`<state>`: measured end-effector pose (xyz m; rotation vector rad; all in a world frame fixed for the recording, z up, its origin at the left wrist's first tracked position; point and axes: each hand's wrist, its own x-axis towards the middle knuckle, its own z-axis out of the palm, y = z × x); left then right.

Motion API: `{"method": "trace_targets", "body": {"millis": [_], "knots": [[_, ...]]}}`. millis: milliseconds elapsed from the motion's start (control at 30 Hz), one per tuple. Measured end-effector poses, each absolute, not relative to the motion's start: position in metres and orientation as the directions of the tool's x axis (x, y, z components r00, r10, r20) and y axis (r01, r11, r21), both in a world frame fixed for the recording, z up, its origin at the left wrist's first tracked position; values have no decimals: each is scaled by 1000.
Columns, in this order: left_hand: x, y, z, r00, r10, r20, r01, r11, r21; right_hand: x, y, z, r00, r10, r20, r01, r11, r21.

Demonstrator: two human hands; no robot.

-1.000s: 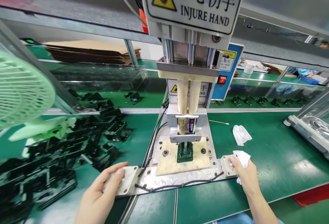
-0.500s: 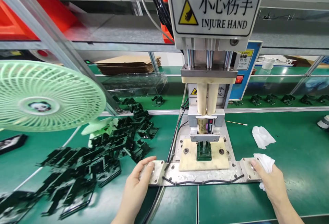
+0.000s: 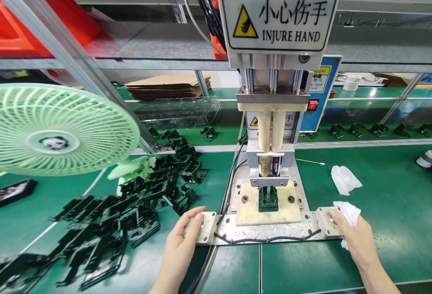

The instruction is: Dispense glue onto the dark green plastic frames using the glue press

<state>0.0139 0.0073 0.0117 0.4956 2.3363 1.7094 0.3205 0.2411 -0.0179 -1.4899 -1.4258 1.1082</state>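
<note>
A bench press stands in front of me, with its two cream push rods (image 3: 271, 127) down on a pair of batteries (image 3: 270, 166) in a metal holder. Below the holder, a dark green plastic part (image 3: 268, 199) rests on a cream plate (image 3: 243, 211). My left hand (image 3: 184, 242) is closed around the left button block (image 3: 208, 229), thumb and fingers on it. At the right button block (image 3: 326, 223), the thumb of my right hand (image 3: 358, 240) presses on its top. A crumpled white tissue (image 3: 351, 215) is tucked in that hand.
Many black plastic parts (image 3: 111, 222) lie heaped at left, below a green fan (image 3: 64, 127). Another tissue (image 3: 344, 180) and a cotton swab (image 3: 312, 162) lie right of the press. Black cables (image 3: 232, 172) run along its left side. Several black parts (image 3: 378, 129) line the back strip.
The view has tilted slightly, so the warning sign and fan appear a little lower. Both hands stay on the button blocks, and the rods look unmoved on the batteries.
</note>
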Motion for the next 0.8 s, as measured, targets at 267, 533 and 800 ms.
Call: {"method": "trace_targets", "body": {"millis": [267, 533, 800], "knots": [[-1, 2, 0, -889, 458, 5, 172, 323, 931, 328, 252, -25, -16, 994, -106, 305, -96, -947], [13, 3, 19, -880, 422, 216, 399, 412, 819, 336, 257, -17, -3, 993, -115, 333, -107, -937], [29, 69, 66, -463, 876, 133, 583, 188, 791, 333, 253, -18, -7, 999, -51, 315, -46, -948]]}}
